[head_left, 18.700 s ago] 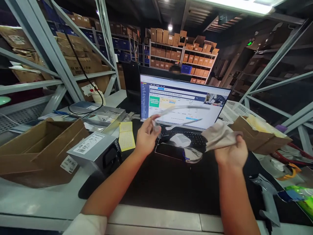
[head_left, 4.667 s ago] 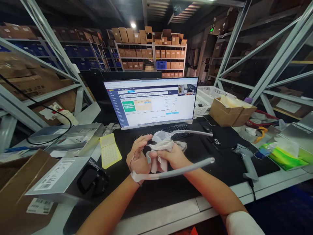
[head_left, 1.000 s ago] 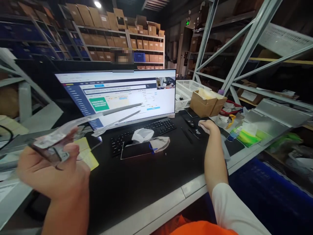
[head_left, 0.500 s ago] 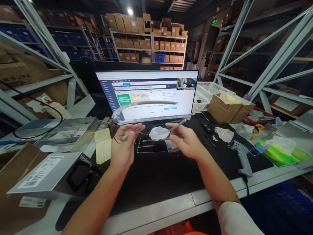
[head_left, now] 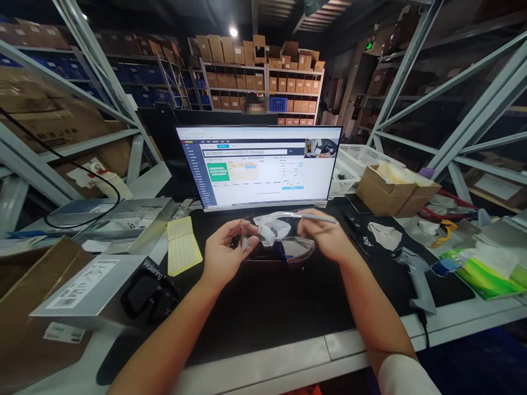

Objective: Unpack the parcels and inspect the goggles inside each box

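Both my hands are raised over the middle of the desk, holding a pair of glasses [head_left: 284, 214] with a pale curved brow and grey arms. My left hand [head_left: 224, 249] is closed with fingertips pinched around one arm. My right hand [head_left: 325, 236] grips the other arm, whose grey end sticks out to the right past the fingers. Behind the glasses lies a crumpled white wrapper [head_left: 282, 230], partly merging with the lens area. Just below is a grey cloth pouch [head_left: 302, 250] with a blue cord, on the black mat [head_left: 272, 307].
A lit monitor [head_left: 263, 170] stands behind my hands. To the left are a yellow label sheet [head_left: 184, 247] and a silver box [head_left: 94, 285]. On the right lie a barcode scanner [head_left: 415, 277], a white cloth [head_left: 385, 236], tissues [head_left: 481, 271] and a cardboard box [head_left: 385, 192].
The glasses' curved brow has come down from in front of the screen to between my hands. My left fingers have closed from a looser spread, and the view has shifted slightly.
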The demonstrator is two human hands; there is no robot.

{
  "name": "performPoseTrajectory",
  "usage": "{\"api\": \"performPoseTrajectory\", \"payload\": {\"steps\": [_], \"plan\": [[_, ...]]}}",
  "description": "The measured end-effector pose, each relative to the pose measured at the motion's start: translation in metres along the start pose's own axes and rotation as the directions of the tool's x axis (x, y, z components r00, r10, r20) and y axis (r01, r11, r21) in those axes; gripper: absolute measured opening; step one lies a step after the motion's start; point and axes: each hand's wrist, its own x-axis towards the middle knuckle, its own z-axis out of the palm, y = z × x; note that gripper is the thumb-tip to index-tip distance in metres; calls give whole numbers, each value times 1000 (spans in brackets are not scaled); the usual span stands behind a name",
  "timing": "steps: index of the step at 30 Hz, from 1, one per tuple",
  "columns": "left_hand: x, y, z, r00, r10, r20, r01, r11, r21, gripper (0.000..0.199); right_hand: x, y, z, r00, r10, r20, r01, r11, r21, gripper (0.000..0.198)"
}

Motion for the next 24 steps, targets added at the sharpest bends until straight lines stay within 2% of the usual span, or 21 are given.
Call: {"api": "performPoseTrajectory", "payload": {"steps": [2,3,4,6,8,10,12,14,17,19,20,22,24], "plan": [[4,-4,-5,999,27,-32,-26,998,49,40,5,8,-11,965,-52,-256,98,981,170,26],[5,-6,-8,999,37,-39,-34,997,75,41,6,9,-14,948,-79,-307,148,967,209,31],[6,-8,-9,998,43,-43,-38,994,98,42,5,9,-15,946,-101,-309,174,960,218,35],[7,-9,-10,998,36,-57,-30,993,112,42,1,5,-10,971,-121,-208,153,978,142,41],[5,-8,-6,998,1,-69,4,998,60,43,-4,0,2,986,-122,-110,117,991,-58,37],[3,-6,0,998,-52,-46,50,998,-32,42,-7,-3,17,988,-151,-30,137,953,-270,33],[0,-5,5,996,-85,-12,83,989,-124,40,-8,-4,30,975,-219,41,217,888,-406,32],[-1,-6,7,995,-94,14,95,977,-193,38,-6,-4,37,951,-298,83,303,843,-445,30],[2,-10,4,998,-67,15,68,960,-270,36,-4,-2,39,938,-322,127,346,860,-374,30],[5,-11,0,999,-36,-1,34,943,-332,36,1,5,36,955,-274,117,298,894,-336,33],[7,-11,-3,1000,-23,-13,17,933,-359,37,4,11,35,968,-244,67,252,905,-344,33],[10,-11,-7,1000,-9,-18,1,922,-388,40,13,26,33,987,-142,-80,100,915,-391,30],[12,-11,-10,1000,-2,-6,0,922,-386,41,22,41,33,987,-2,-158,-64,908,-414,29]]}}
